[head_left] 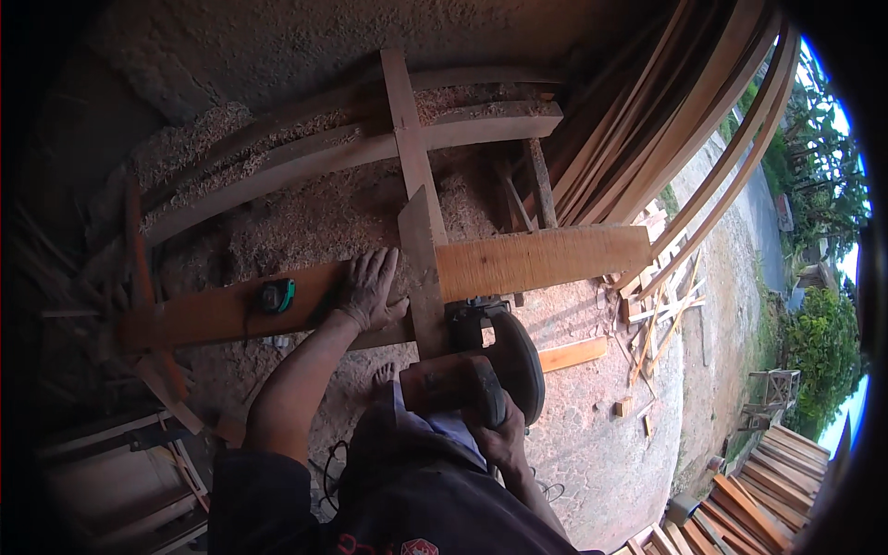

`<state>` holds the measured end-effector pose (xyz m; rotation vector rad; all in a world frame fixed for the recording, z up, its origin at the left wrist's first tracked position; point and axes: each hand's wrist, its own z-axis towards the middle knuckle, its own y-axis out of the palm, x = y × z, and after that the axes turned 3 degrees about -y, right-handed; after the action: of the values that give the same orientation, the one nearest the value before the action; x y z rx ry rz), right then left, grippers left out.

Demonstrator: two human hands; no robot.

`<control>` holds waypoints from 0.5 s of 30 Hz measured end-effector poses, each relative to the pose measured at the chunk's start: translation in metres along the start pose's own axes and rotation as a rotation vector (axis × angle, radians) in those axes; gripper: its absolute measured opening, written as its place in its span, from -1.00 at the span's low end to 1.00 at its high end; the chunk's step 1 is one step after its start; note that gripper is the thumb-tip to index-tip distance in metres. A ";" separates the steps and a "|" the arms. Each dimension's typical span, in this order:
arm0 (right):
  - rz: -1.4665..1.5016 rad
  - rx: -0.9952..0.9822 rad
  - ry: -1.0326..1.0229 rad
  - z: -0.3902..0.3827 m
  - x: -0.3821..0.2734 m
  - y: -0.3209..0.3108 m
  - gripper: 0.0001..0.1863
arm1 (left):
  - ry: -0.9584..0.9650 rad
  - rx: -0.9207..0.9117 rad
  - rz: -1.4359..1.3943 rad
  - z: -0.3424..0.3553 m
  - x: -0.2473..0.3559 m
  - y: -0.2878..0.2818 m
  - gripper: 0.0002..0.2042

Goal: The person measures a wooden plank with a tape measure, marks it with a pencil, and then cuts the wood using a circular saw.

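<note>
My left hand (368, 289) lies with fingers extended on an orange-brown board (546, 254), against a vertical pale wood piece (423, 305) that crosses it. My right hand (499, 431) is closed on the rear handle of a dark circular saw (513, 356), at the board's near edge beside the pale piece; its blade is hidden from view. A teal-and-black tape measure (277, 295) rests on the board to the left of my left hand. My bare foot (385, 375) shows below the board.
A timber trestle (486, 125) covered in shavings supports the work beyond my hands. Long planks (689, 111) lean at upper right. Offcuts (647, 342) litter the concrete floor on the right, stacked boards (768, 490) lie at lower right, and black cable (335, 467) trails near me.
</note>
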<state>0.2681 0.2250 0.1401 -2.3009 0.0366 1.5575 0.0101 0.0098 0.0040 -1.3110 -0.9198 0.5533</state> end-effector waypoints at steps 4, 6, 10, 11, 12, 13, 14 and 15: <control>0.022 -0.048 0.015 -0.001 0.009 -0.003 -0.55 | 0.003 0.011 -0.007 0.001 -0.002 0.001 0.01; 0.033 -0.049 -0.004 0.000 0.008 -0.003 -0.54 | 0.003 0.027 0.028 0.000 -0.003 0.003 0.02; 0.025 -0.066 -0.022 0.004 0.009 -0.002 -0.54 | 0.008 0.006 0.050 0.002 -0.003 0.002 0.02; 0.024 -0.063 -0.041 0.005 0.011 -0.002 -0.54 | 0.003 -0.008 0.043 0.002 -0.002 0.000 0.01; 0.023 -0.061 -0.060 0.005 0.013 -0.002 -0.53 | -0.002 -0.023 0.036 0.002 -0.001 -0.001 0.01; 0.022 -0.062 -0.079 0.005 0.015 -0.003 -0.53 | -0.002 -0.024 0.036 0.002 -0.001 -0.001 0.01; -0.001 -0.065 -0.062 0.005 0.014 -0.003 -0.54 | -0.004 -0.025 0.036 0.002 -0.001 -0.001 0.01; -0.024 -0.068 -0.046 0.006 0.012 -0.004 -0.55 | -0.006 -0.026 0.035 0.002 -0.001 -0.001 0.01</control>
<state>0.2685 0.2324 0.1284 -2.3069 -0.0565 1.6234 0.0076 0.0100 0.0051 -1.3520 -0.9126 0.5742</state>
